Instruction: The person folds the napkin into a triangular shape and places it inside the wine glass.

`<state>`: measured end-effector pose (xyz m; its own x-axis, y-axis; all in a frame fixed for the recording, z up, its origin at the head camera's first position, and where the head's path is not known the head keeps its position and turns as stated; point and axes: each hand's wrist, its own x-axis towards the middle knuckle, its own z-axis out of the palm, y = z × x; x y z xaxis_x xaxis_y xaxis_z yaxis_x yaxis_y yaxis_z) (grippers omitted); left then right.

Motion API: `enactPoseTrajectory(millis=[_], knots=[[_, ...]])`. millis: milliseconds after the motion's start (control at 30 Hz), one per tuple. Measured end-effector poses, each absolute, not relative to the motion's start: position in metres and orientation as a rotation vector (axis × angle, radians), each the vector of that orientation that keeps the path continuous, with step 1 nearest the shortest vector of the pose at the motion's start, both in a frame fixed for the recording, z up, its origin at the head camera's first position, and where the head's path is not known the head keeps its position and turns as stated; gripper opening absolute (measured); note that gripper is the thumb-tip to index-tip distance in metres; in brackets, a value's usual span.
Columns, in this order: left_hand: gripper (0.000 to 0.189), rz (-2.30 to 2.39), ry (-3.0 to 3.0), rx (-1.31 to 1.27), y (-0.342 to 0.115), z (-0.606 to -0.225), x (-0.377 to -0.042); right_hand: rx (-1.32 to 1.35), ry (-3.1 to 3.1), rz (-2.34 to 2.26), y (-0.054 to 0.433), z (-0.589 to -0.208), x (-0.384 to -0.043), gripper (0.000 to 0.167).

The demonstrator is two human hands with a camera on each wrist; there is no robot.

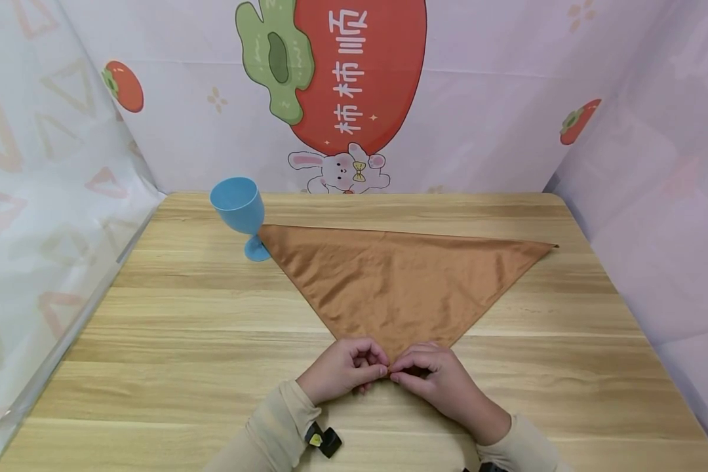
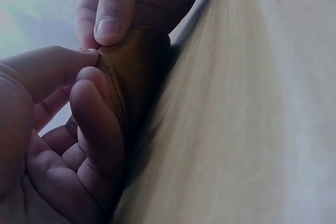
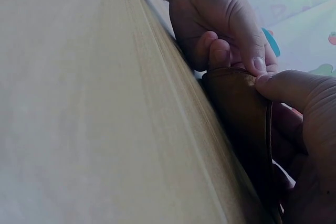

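Observation:
A brown cloth napkin point(image 1: 389, 282) lies as a triangle on the table, its long straight edge at the back and its point towards me. At that near point my left hand point(image 1: 349, 370) pinches the cloth between thumb and forefinger. My right hand point(image 1: 439, 380) pinches it just beside, the two sets of fingertips almost meeting. In the left wrist view the napkin's corner point(image 2: 137, 61) is lifted off the wood, with a stitched hem along its edge. The right wrist view shows the raised cloth point(image 3: 239, 100) curving down from both thumbs.
A blue plastic goblet point(image 1: 238, 206) stands at the back left, its foot right at the napkin's left corner. The wooden table point(image 1: 183, 347) extends on both sides of the cloth. Printed curtains point(image 1: 478, 118) hang behind the table and at its sides.

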<state>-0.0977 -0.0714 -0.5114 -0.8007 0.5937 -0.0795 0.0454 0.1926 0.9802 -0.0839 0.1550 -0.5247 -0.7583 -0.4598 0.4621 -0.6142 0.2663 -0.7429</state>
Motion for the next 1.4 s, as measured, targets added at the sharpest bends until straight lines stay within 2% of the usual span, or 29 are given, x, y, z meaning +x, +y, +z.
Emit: enactPoseTrajectory(millis=[267, 500, 1400], knots=[[0.005, 1.630, 2.050, 0.605, -0.0714, -0.5080, -0.0972, 1.029, -2.354, 1.498, 0.1543, -0.5265, -0.0850, 0.008], [0.008, 1.630, 2.066, 0.586, -0.0709, -0.5078, -0.0966, 1.041, -2.341, 1.578, 0.1541, -0.5232, -0.0840, 0.020], [0.009, 1.614, 2.037, 0.590, -0.0716, -0.5079, -0.0974, 1.071, -2.408, 1.471, 0.1539, -0.5189, -0.0843, 0.025]])
